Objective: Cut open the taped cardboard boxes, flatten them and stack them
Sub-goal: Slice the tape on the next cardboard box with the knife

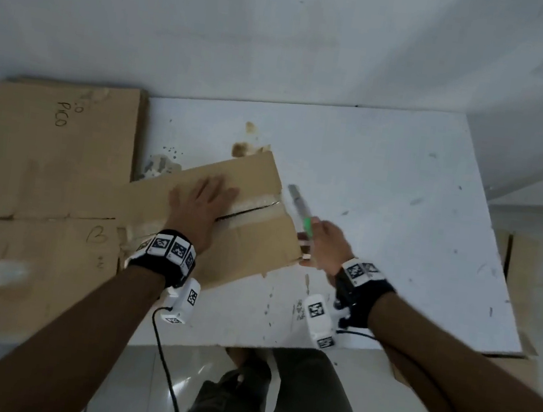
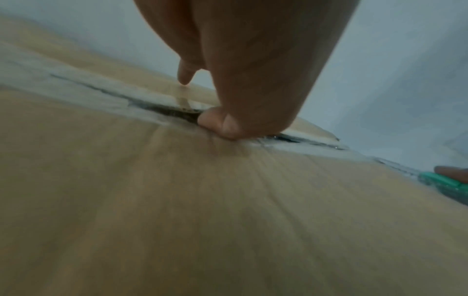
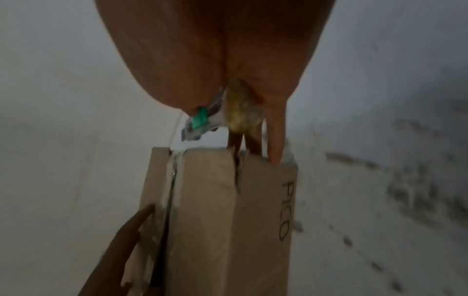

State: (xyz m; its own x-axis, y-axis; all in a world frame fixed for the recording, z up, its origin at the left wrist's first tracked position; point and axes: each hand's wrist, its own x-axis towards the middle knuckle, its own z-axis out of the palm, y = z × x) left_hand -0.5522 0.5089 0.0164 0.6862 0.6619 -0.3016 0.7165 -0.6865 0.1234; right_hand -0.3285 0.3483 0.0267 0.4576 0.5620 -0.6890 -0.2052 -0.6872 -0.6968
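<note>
Hands over the white tabletop (image 1: pixel 388 173) now. Left hand (image 1: pixel 203 202) lies flat, fingers straight and spread, pressing on top of the brown taped cardboard box (image 1: pixel 248 237) that sits near the middle of the table. From the left wrist view a fingertip (image 2: pixel 220 126) pushes right at the dark slit in the clear tape seam (image 1: pixel 256 205), which is split open along the top. Right hand (image 1: pixel 325 244) hovers just off the box's right end, fingers curled round a green-and-silver utility knife (image 1: pixel 300 211), the blade end pointing up and away, clear of the cardboard. The right wrist view shows "PICO" written on the box's side. To the left, 1 large flattened brown cardboard sheet (image 1: pixel 40 196) lies on the table's edge, "PICO" written on it too, overlapping under the box's left end. Dark trousers (image 1: pixel 271 403) below the table edge.
</note>
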